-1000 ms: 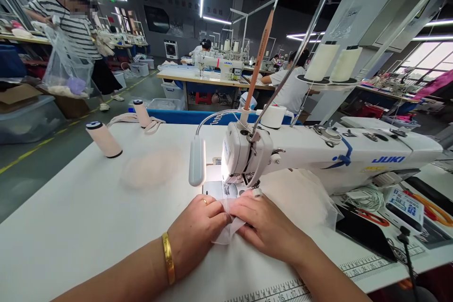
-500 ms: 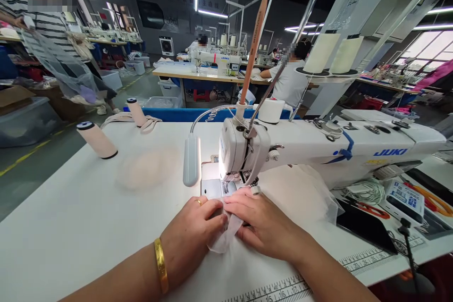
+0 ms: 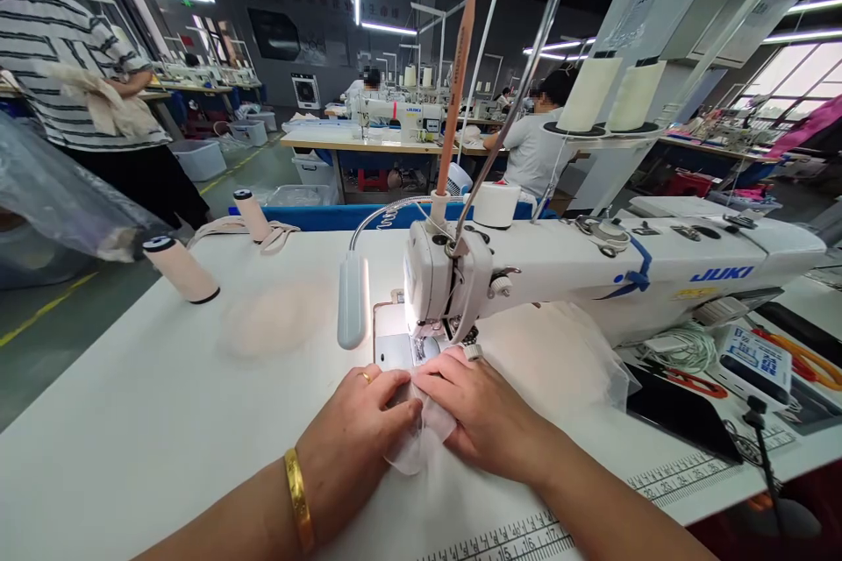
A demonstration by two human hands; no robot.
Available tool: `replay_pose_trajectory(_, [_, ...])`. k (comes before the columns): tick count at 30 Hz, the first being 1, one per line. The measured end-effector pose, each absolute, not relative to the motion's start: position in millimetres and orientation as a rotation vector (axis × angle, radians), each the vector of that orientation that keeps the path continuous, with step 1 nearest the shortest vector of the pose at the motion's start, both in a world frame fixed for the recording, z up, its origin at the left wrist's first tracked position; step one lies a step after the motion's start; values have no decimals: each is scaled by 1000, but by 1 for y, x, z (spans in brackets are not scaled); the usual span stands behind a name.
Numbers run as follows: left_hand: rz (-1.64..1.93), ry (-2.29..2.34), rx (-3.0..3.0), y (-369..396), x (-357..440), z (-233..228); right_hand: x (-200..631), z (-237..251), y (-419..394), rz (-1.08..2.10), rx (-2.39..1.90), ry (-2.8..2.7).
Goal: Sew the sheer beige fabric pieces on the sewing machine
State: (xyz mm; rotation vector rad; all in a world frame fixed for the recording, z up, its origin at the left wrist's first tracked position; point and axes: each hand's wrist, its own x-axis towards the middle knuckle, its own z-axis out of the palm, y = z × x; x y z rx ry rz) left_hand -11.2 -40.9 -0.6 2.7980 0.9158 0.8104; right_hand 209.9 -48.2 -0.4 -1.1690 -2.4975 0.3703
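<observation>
My left hand (image 3: pixel 359 434), with a gold ring and bangle, and my right hand (image 3: pixel 477 408) both pinch a small piece of sheer white mesh fabric (image 3: pixel 421 438) on the white table (image 3: pixel 145 421). They hold it just in front of the presser foot (image 3: pixel 427 349) of a white JUKI sewing machine (image 3: pixel 592 267). More of the sheer mesh (image 3: pixel 566 359) lies heaped under the machine arm to the right of my right hand.
A grey gooseneck lamp (image 3: pixel 351 300) hangs left of the needle. A pale pink fabric piece (image 3: pixel 276 320) and two pink thread cones (image 3: pixel 181 267) lie at the left. A phone, cords and scissors (image 3: pixel 697 381) lie at the right. A person in stripes (image 3: pixel 85 88) stands with a plastic bag at the far left.
My hands have stayed on the mesh and edged it slightly toward the presser foot. The person in stripes has walked closer along the left aisle, bringing the plastic bag near the table's left edge.
</observation>
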Motion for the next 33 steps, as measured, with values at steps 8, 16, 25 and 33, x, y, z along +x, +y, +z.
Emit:
replay_pose_trajectory(8, [776,945,2818,-40,-12,1,212,-8,-48,296,-1165,-2466])
replay_pose_trajectory(16, [778,937,2779,-42,-12,0,211,-5,-50,306,-1171,-2463])
replay_pose_trajectory(25, [804,911,2776,-44,-12,-1,213,-3,-49,275,-1170,-2478])
replay_pose_trajectory(33, [836,827,2851,-45,-8,-3,215,-3,-49,311,-1178,-2485])
